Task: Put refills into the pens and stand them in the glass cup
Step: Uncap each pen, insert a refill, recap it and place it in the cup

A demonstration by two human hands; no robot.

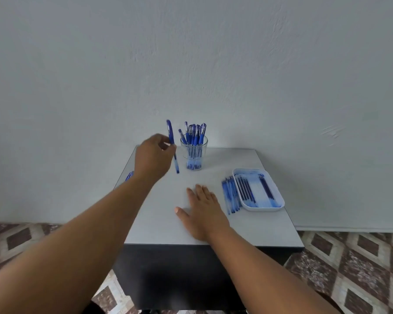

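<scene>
A person is standing over a small pale grey square table (159, 214) set against a plain white wall, seen from a camera on their head. Their left hand (153, 155) is reaching forward and pinching a blue capped plastic pen (172, 145) between thumb and fingertips, holding it nearly upright in the air, cap end up, just to the left of a clear glass cup (193, 152). The pen is slightly blurred. Their right hand (202, 209) is lying flat on the table top, fingers straight and spread, holding nothing.

The step in hand looks to be the last part of one cycle: a finished pen is being carried to the cup. The next move is likely calling for lifting the pen's lower tip above the rim, shifting it right, and lowering it among the pens already there without knocking the glass.

The glass cup is standing near the far edge of the table and is holding a bunch of blue capped pens (194, 134), all upright or leaning, caps up; the exact count is hard to tell. To the right, a shallow white rectangular plastic tray (262, 208) is holding several thin dark blue refills (246, 189) lying lengthways. A row of clear, blue-tinted pen barrels (230, 196) is lying on the table, touching the tray's left side, so more pens appear to be waiting. Another blue object (129, 176), partly hidden behind the left forearm, is lying at the table's left edge; what it is cannot be told.
</scene>
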